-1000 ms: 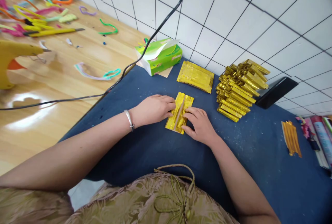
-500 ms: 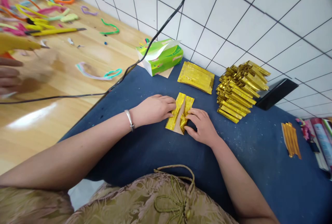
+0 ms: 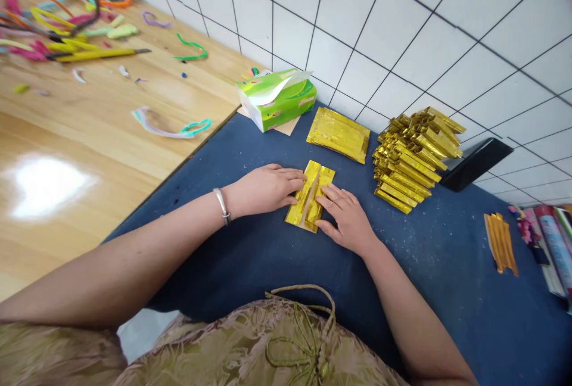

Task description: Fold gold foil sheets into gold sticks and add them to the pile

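A sheet of gold foil paper (image 3: 308, 201) lies on the dark blue table cover, its two long sides folded inward so that a narrow strip of tan backing shows between them. My left hand (image 3: 272, 189) rests flat with its fingertips on the sheet's left edge. My right hand (image 3: 346, 216) has its fingers spread over the right folded flap, pressing it down, with the thumb near the lower corner. Behind the sheet is a flat stack of gold foil paper (image 3: 338, 134). To its right stands a large pile of folded gold strips (image 3: 413, 156).
A green tissue box (image 3: 286, 103) stands by the tiled wall. A black phone (image 3: 477, 164) leans beyond the pile. Orange-gold strips (image 3: 501, 244) lie at the right. On the wooden table are colourful pipe cleaners (image 3: 58, 11) and a yellow-handled tool (image 3: 98, 54).
My right fingers have moved left onto the right flap, which now lies flatter. The other person's hand with the yellow glue gun has left view, and the black cable has swung away to the upper left.
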Demonstrator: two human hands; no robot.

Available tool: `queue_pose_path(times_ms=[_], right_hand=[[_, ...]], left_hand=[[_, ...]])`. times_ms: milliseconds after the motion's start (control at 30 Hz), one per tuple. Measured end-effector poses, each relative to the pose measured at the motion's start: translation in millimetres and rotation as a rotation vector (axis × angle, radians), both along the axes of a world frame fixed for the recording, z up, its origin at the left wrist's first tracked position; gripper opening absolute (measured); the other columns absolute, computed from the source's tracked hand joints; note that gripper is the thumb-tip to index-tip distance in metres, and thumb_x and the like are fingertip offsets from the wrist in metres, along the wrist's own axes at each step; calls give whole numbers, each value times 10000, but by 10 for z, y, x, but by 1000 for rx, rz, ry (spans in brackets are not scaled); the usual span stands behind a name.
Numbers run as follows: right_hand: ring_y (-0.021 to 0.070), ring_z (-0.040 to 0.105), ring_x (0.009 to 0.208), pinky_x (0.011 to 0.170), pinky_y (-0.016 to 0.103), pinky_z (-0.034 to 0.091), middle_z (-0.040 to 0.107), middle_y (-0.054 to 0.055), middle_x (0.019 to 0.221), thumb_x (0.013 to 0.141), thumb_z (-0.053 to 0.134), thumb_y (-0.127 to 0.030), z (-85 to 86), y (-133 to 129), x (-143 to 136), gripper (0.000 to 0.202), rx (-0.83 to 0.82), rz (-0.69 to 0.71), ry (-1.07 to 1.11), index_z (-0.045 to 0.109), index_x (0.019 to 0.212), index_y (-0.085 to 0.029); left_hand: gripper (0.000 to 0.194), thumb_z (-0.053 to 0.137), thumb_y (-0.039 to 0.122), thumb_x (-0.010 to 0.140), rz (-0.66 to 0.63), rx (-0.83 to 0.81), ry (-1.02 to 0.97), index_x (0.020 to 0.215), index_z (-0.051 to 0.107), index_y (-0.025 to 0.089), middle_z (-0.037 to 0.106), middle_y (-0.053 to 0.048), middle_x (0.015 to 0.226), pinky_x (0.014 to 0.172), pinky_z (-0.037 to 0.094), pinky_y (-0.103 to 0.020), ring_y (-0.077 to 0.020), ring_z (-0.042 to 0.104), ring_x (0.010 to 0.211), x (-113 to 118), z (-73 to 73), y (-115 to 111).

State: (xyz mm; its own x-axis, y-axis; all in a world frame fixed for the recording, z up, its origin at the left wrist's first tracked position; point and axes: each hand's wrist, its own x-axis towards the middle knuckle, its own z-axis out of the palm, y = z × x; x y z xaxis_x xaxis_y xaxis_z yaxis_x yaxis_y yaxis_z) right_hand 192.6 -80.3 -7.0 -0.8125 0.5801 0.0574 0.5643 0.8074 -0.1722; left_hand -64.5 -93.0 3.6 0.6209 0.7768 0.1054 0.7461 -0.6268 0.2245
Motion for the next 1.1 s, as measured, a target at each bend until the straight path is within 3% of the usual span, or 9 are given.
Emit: queue_pose_path(times_ms=[333, 500, 600, 1100], right_hand=[[249, 279, 1363, 1088, 486, 260, 400, 93, 1427, 884, 472, -459, 1, -11, 8, 522, -10, -17, 15, 413, 1351, -233], [243, 285, 1359, 1095, 469, 251, 407, 97, 1422, 886, 464, -468, -2, -10, 9, 502, -15, -17, 7, 453, 1318, -213], [244, 287, 1358, 1092, 467, 255, 410, 98, 1420, 885, 465, -467, 0, -6, 13, 503, -15, -13, 9, 455, 1316, -206], [258, 301, 1351, 1072, 486, 278, 426, 109, 1408, 882, 468, -471, -3, -3, 9, 516, -3, -8, 29, 444, 1327, -211]], left_hand=[[344, 485, 293, 905, -92, -78, -122, 1237, 497, 204, 533, -64, 1311, 1033, 367, -311, -175, 474, 1235, -11, -16, 14], [248, 467, 267, 905, -3, -80, -137, 1108, 591, 197, 540, -52, 1294, 1006, 408, -306, -172, 531, 1163, -121, 23, 55], [205, 464, 244, 901, -28, -57, -132, 1004, 634, 195, 600, -48, 1205, 1013, 402, -314, -173, 542, 1142, -189, 8, 97], [231, 511, 249, 882, -87, -45, -208, 1092, 597, 205, 620, -61, 1156, 948, 439, -306, -171, 579, 1067, -123, -12, 83]])
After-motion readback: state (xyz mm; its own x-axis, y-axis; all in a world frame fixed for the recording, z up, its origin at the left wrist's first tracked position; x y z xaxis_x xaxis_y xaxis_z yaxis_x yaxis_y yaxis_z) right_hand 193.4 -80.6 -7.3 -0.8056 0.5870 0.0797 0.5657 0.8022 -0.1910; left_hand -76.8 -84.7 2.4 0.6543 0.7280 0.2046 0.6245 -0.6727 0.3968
